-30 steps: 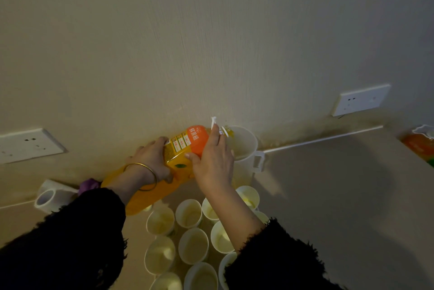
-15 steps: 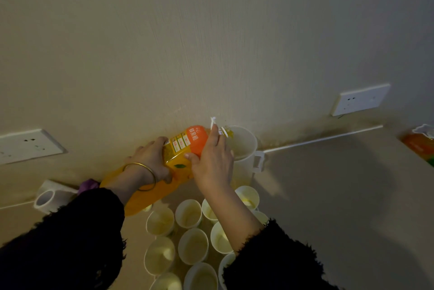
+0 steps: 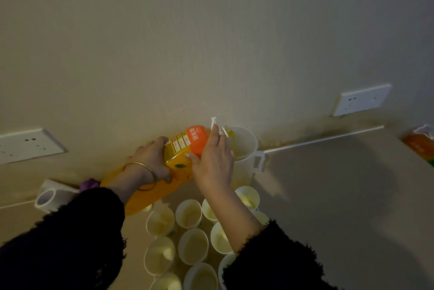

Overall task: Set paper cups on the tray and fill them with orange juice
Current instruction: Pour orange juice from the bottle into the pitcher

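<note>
Cups point(image 3: 193, 246): white paper, upright, packed close on the tabletop point(image 3: 328, 195) beneath both forearms; insides pale, fill level unclear in the dim light.
Jug point(image 3: 246, 148): white, handled, upright against the wall behind the cups; a yellow tint shows through its lower side.
Carton point(image 3: 180, 151): orange and yellow with a printed label, tilted on its side above the cups, spout over the jug's mouth.
Left grip point(image 3: 152, 158): fingers curled round the carton's middle; gold bangle point(image 3: 141, 175) on the wrist.
Right grip point(image 3: 213, 160): thumb and fingers clasp the carton's spout end.
Tape roll point(image 3: 47, 198): far left, by the wall.
</note>
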